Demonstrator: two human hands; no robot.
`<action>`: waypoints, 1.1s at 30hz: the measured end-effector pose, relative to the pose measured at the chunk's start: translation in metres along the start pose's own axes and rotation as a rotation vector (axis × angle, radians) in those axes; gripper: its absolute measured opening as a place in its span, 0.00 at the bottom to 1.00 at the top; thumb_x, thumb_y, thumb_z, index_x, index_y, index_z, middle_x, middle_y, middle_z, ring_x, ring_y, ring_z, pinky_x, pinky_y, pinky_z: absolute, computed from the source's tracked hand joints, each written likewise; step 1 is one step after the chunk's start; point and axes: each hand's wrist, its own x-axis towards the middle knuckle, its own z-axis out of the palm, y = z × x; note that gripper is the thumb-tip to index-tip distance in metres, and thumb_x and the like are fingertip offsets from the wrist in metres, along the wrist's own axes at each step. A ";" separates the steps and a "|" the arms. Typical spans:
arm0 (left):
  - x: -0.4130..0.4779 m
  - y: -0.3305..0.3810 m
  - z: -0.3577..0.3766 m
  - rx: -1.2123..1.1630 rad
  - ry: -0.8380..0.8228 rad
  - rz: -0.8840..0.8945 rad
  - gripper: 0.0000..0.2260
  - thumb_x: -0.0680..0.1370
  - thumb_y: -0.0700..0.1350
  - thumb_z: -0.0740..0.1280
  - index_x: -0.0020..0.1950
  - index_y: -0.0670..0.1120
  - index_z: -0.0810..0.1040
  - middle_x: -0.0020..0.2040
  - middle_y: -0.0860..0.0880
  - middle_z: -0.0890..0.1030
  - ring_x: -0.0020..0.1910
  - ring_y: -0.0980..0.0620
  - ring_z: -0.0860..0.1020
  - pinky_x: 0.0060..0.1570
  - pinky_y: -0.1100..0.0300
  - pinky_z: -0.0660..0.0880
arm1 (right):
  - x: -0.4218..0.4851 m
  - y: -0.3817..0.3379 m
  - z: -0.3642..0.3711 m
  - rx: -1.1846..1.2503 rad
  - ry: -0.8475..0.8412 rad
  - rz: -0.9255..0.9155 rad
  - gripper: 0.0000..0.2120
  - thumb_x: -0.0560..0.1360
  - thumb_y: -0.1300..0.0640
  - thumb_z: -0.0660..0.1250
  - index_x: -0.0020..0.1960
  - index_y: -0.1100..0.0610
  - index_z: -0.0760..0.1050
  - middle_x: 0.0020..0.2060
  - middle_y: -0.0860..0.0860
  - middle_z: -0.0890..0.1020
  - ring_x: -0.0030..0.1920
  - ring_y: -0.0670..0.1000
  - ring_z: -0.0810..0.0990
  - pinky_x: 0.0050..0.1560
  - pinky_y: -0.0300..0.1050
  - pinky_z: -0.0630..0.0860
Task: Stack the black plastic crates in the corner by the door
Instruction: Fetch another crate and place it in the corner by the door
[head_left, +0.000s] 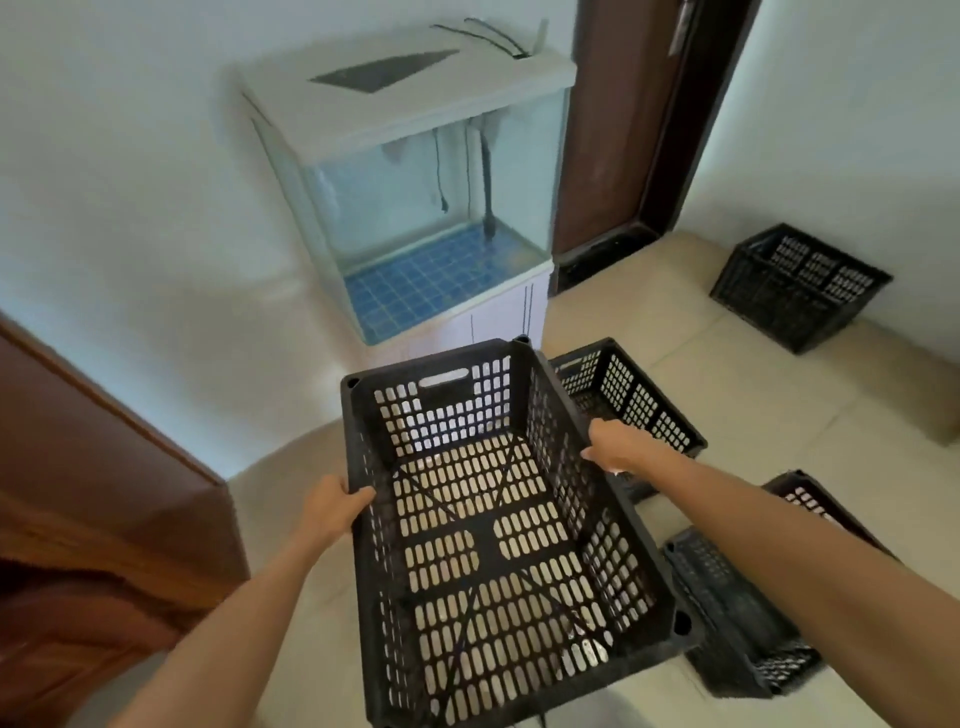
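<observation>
1. A black perforated plastic crate (488, 540) with its open top facing up fills the centre and lower centre of the frame. It is held between both hands, and pale floor shows through its slotted base.
2. The left hand (332, 512) grips the crate's left long rim at centre left, with its fingers curled over the edge into the crate.
3. The right hand (618, 447) clasps the opposite long rim right of centre. Its fingers are wrapped around the edge, though the fingertips are hidden behind the rim.
4. A second black slotted crate (634, 400) stands on the floor just behind and to the right of the held one, partly covered by it.
5. A third black crate (737, 613) lies at lower right, just beside the held crate's near corner. Part of a fourth black crate (810, 499) shows behind the right forearm.
6. A fifth black crate (800, 286) sits at upper right against the white wall, well apart from the others.
7. A glass fish tank with a white lid on a white cabinet (431, 208) stands in the upper centre. It is beside a dark brown door frame (623, 130).
8. A reddish-brown wooden door (78, 493) fills the lower left.
9. The beige tiled floor (727, 389) spreads across the right half.
</observation>
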 end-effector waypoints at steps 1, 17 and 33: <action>0.000 0.011 0.006 0.018 -0.025 0.024 0.06 0.76 0.44 0.68 0.43 0.43 0.77 0.42 0.43 0.83 0.42 0.45 0.83 0.45 0.50 0.81 | -0.008 0.017 0.001 0.016 -0.001 0.027 0.20 0.81 0.51 0.60 0.65 0.63 0.69 0.56 0.58 0.78 0.54 0.57 0.79 0.53 0.50 0.76; -0.056 0.257 0.214 0.517 -0.300 0.538 0.13 0.77 0.48 0.67 0.36 0.46 0.68 0.35 0.46 0.77 0.34 0.51 0.78 0.34 0.58 0.71 | -0.200 0.314 0.040 0.472 0.142 0.493 0.20 0.81 0.49 0.59 0.63 0.65 0.71 0.58 0.60 0.79 0.57 0.60 0.79 0.53 0.47 0.74; -0.293 0.426 0.526 0.668 -0.486 0.879 0.12 0.75 0.51 0.70 0.39 0.42 0.78 0.35 0.44 0.83 0.33 0.49 0.81 0.43 0.51 0.79 | -0.438 0.629 0.159 0.638 0.190 0.833 0.21 0.81 0.50 0.59 0.62 0.67 0.72 0.52 0.59 0.80 0.47 0.56 0.78 0.45 0.43 0.74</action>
